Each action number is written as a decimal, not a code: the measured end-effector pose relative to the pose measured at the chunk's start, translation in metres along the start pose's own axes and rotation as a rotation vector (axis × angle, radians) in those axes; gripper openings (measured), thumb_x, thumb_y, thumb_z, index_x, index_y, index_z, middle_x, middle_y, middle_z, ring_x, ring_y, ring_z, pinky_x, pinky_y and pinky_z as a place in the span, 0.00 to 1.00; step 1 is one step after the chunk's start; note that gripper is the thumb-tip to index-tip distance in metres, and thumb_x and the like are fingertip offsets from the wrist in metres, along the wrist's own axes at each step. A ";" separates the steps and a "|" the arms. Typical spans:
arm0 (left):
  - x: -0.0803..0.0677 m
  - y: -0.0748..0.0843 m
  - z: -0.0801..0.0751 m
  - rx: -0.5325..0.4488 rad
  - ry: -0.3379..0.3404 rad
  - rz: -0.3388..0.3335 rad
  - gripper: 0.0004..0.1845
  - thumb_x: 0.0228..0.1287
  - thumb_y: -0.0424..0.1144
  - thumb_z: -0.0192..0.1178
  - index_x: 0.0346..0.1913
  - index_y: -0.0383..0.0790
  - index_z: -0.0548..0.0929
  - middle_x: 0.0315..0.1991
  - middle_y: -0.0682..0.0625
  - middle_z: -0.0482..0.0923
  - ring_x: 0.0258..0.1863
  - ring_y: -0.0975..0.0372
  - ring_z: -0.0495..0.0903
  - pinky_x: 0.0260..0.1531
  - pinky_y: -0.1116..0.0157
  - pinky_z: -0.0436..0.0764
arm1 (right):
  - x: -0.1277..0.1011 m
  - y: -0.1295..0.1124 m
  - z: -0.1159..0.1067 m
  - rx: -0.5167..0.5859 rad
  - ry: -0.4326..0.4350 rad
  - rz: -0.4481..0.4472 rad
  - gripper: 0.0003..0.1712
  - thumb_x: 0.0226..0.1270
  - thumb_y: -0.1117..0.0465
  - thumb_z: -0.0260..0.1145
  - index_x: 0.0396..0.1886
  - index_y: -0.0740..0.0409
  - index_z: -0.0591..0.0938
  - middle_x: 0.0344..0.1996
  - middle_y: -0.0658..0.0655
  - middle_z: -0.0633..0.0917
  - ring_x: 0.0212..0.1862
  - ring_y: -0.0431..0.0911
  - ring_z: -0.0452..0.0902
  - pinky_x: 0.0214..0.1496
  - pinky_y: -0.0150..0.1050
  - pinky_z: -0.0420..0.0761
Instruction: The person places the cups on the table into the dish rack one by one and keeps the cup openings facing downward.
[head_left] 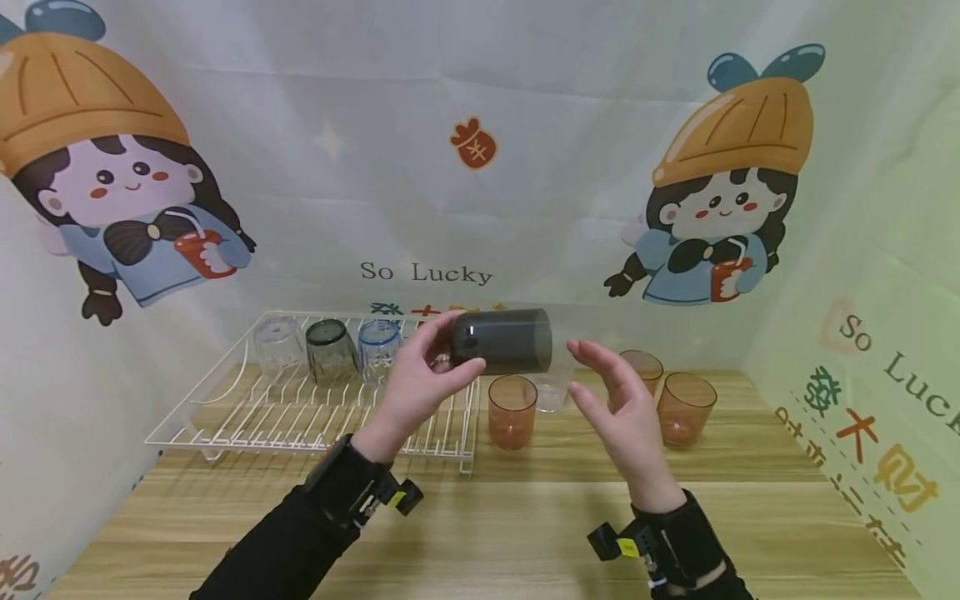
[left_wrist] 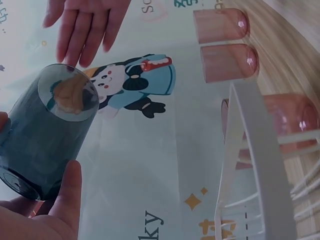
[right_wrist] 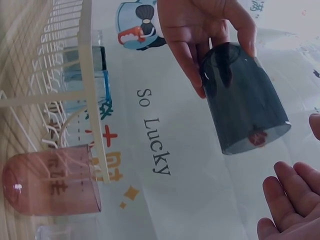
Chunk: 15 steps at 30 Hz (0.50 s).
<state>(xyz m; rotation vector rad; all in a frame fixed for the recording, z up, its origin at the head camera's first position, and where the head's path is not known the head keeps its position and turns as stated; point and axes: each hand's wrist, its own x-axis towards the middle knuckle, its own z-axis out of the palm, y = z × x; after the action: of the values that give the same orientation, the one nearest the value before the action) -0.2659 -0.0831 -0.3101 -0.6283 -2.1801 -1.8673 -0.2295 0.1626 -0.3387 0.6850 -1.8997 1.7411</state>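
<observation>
Your left hand [head_left: 420, 379] holds the dark grey cup [head_left: 501, 340] on its side in the air, thumb and fingertips curled round the base end only, while your right hand [head_left: 618, 400] hangs spread and relaxed just off the cup's mouth at its 3 o'clock, touching nothing. That grip is the weak point: the cup is smooth, and held by one end it could pivot or slip out of your fingertips. It sits directly above the nearest orange cup [head_left: 512, 411] and the small clear cup [head_left: 552, 388] on the tabletop [head_left: 525, 517], so a drop would likely knock those over. Two more orange cups [head_left: 684, 408] stand at 4 o'clock of your right hand, within reach of a careless sweep. The white wire rack [head_left: 300, 408] lies at 8 o'clock of the cup, with three upturned cups along its back edge; swinging low toward it, you risk catching the raised rim. Bring the right hand onto the open end before you turn the cup.
</observation>
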 end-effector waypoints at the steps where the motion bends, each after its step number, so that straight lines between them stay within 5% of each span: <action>1: 0.000 0.000 -0.001 0.012 0.000 0.001 0.33 0.53 0.36 0.69 0.64 0.48 0.70 0.55 0.45 0.72 0.52 0.55 0.74 0.50 0.64 0.81 | 0.000 0.000 -0.001 0.000 -0.003 0.004 0.27 0.63 0.72 0.60 0.63 0.64 0.70 0.62 0.64 0.74 0.64 0.41 0.67 0.68 0.27 0.63; 15: 0.009 0.006 -0.017 0.110 -0.001 0.003 0.33 0.54 0.39 0.69 0.64 0.47 0.69 0.55 0.46 0.73 0.53 0.57 0.74 0.51 0.63 0.81 | -0.003 0.006 -0.013 -0.057 -0.008 0.029 0.28 0.63 0.72 0.61 0.64 0.65 0.69 0.62 0.65 0.73 0.63 0.37 0.67 0.69 0.26 0.62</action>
<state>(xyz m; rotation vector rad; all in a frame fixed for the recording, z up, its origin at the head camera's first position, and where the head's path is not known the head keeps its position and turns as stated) -0.2733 -0.0978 -0.2982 -0.6111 -2.2622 -1.7318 -0.2307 0.1758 -0.3444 0.6478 -1.9660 1.6970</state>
